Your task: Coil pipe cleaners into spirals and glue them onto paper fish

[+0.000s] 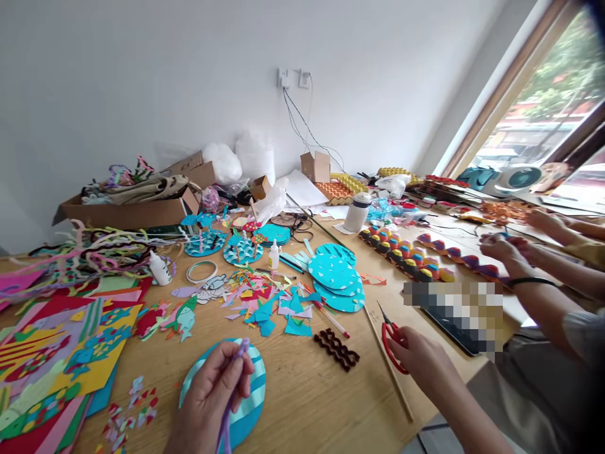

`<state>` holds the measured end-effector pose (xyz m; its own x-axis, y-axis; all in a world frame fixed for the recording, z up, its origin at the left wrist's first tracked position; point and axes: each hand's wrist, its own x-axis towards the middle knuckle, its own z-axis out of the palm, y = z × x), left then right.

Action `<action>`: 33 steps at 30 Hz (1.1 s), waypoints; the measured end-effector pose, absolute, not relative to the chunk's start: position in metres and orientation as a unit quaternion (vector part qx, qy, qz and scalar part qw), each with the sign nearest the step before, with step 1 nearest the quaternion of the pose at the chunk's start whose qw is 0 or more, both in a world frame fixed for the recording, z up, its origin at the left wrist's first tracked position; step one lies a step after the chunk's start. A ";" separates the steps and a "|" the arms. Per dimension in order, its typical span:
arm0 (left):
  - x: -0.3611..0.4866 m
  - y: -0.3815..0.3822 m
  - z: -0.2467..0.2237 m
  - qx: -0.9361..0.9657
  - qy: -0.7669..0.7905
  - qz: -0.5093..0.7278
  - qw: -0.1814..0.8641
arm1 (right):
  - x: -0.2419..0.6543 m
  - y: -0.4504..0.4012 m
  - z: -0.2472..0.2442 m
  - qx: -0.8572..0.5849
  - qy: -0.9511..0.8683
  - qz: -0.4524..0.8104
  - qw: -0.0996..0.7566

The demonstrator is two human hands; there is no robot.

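Note:
A purple pipe cleaner (225, 425) is pinched in my left hand (208, 394), its upper end poking out above the thumb and its strand hanging below. Under that hand lies a round blue disc (256, 388) with pale wavy paper strips. My right hand (430, 362) has its fingers around the red handles of a pair of scissors (388, 340), whose blades point away from me. Beside the scissors, a thin wooden stick (401, 394) rests on the table. Several dark brown wavy pipe cleaners (336, 350) lie between my two hands.
Blue paper discs (335, 271), paper scraps (271, 309) and a glue bottle (273, 255) are spread ahead. Coloured sheets (101, 359) and a pipe-cleaner heap (94, 252) lie left. Painted egg-carton strips (401, 255) and a co-worker's hand (501, 252) are on the right.

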<state>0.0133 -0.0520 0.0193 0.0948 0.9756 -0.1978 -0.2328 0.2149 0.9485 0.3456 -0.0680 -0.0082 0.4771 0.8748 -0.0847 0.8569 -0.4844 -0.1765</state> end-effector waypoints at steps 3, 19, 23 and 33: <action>0.027 -0.053 0.009 0.379 0.437 0.475 0.663 | 0.367 -0.072 -0.019 -0.871 -0.487 0.065 0.012; 0.057 -0.046 -0.004 0.277 0.385 0.506 0.720 | 0.257 -0.073 0.008 -0.648 -0.606 0.355 0.294; 0.071 -0.049 -0.008 0.271 0.357 0.506 0.737 | 0.183 -0.068 -0.013 -0.436 -0.512 0.590 0.446; 0.053 -0.043 -0.008 0.349 0.430 0.511 0.658 | 0.193 -0.061 -0.024 -0.538 -0.443 0.564 0.443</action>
<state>0.0533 -0.0429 -0.0083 0.1090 0.9717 -0.2094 -0.3721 0.2353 0.8979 0.1925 -0.0613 -0.0242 -0.0290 0.9761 -0.2153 -0.0237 -0.2160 -0.9761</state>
